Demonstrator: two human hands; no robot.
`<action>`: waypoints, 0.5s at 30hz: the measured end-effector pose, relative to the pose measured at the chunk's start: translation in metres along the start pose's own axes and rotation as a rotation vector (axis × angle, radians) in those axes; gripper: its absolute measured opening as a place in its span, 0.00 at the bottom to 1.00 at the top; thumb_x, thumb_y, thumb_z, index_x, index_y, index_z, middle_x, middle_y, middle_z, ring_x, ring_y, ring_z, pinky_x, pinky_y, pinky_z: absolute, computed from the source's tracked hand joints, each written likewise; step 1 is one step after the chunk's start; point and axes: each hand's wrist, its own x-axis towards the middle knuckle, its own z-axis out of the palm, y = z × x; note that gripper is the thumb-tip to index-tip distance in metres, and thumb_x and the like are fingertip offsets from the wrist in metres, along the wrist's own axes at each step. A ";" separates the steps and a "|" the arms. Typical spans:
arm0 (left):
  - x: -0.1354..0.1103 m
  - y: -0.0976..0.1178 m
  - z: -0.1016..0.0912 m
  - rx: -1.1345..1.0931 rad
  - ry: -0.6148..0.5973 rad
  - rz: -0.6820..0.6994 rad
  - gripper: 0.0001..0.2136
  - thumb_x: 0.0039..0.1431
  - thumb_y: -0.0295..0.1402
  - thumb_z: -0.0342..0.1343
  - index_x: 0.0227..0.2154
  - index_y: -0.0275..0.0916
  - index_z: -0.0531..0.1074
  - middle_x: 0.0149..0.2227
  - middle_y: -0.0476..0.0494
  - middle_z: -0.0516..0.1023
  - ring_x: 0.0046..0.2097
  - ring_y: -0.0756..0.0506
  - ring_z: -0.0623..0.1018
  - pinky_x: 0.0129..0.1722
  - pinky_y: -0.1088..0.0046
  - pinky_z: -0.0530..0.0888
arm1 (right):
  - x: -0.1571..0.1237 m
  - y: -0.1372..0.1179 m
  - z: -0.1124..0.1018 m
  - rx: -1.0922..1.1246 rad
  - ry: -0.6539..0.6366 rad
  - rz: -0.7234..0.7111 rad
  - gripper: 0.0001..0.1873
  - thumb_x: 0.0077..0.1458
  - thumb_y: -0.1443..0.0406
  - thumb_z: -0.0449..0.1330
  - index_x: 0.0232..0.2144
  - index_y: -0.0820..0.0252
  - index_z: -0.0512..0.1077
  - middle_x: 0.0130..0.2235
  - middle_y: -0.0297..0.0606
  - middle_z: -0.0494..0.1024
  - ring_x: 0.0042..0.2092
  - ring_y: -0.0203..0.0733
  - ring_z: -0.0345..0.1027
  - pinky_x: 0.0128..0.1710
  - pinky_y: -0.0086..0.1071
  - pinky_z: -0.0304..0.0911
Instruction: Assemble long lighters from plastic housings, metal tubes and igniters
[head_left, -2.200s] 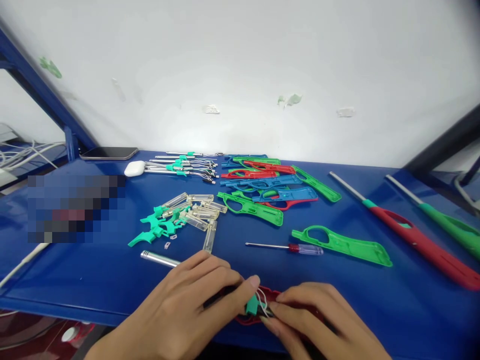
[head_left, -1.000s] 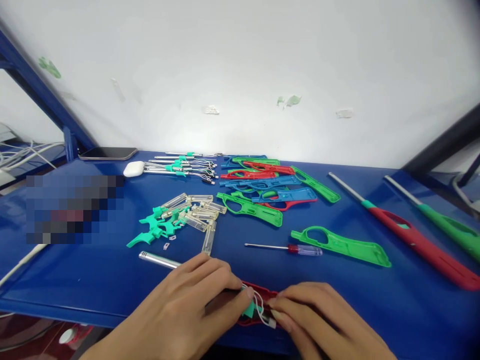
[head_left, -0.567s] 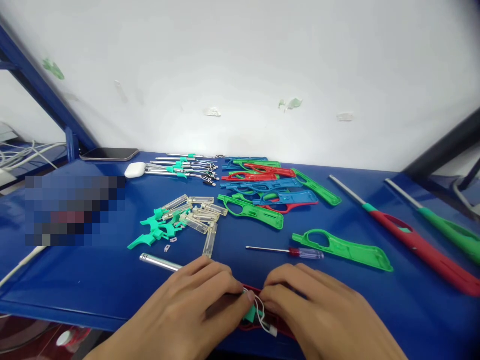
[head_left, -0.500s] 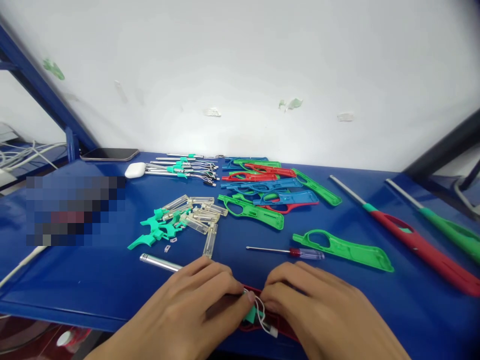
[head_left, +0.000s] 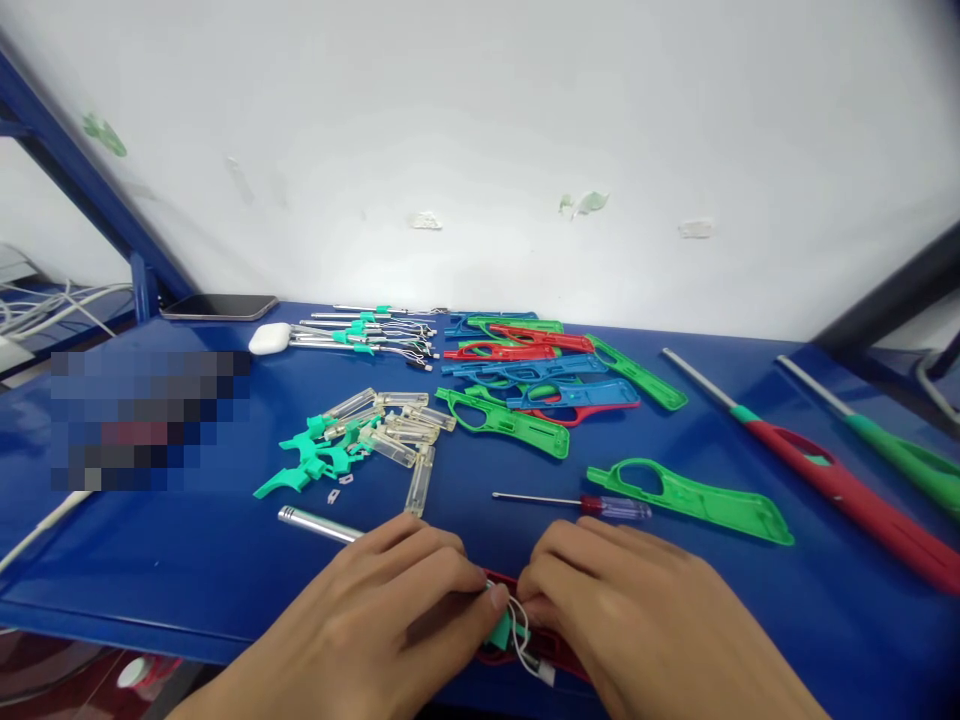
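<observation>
Near the table's front edge, my left hand (head_left: 390,610) is closed on a lighter assembly whose metal tube (head_left: 319,524) sticks out to the left. My right hand (head_left: 637,610) grips the red lighter shell (head_left: 566,652) from the other side, its fingertips bent down into it. Between the hands show a teal trigger (head_left: 498,632) and white wires (head_left: 520,620) ending in a small white connector (head_left: 546,674). Part of the shell is hidden under my fingers. Just beyond lie a screwdriver (head_left: 574,504) and a green shell half (head_left: 697,500).
Behind are clear fuel tanks (head_left: 397,430), teal triggers (head_left: 311,465), metal tubes with wires (head_left: 352,335) and a pile of coloured shell halves (head_left: 540,370). A red lighter (head_left: 847,480) and a green lighter (head_left: 900,450) lie right. A phone (head_left: 221,307) and white case (head_left: 270,339) are back left.
My right fingers have shifted slightly left over the shell, and the wires with their connector have moved a little. My left hand keeps its hold nearly unchanged.
</observation>
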 end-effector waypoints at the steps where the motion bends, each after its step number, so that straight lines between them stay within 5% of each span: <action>1: 0.000 0.000 0.000 -0.011 0.004 -0.009 0.16 0.82 0.32 0.43 0.45 0.42 0.78 0.37 0.50 0.82 0.36 0.51 0.79 0.47 0.76 0.78 | 0.000 -0.001 0.000 -0.004 0.004 0.006 0.18 0.65 0.77 0.54 0.27 0.56 0.74 0.27 0.30 0.78 0.23 0.32 0.70 0.23 0.27 0.60; 15: 0.003 0.000 -0.007 0.031 -0.009 0.050 0.20 0.82 0.31 0.40 0.40 0.41 0.77 0.38 0.49 0.83 0.36 0.51 0.79 0.47 0.75 0.77 | -0.004 -0.018 0.007 -0.145 0.113 0.055 0.19 0.66 0.76 0.52 0.25 0.56 0.70 0.24 0.32 0.75 0.22 0.34 0.66 0.22 0.30 0.55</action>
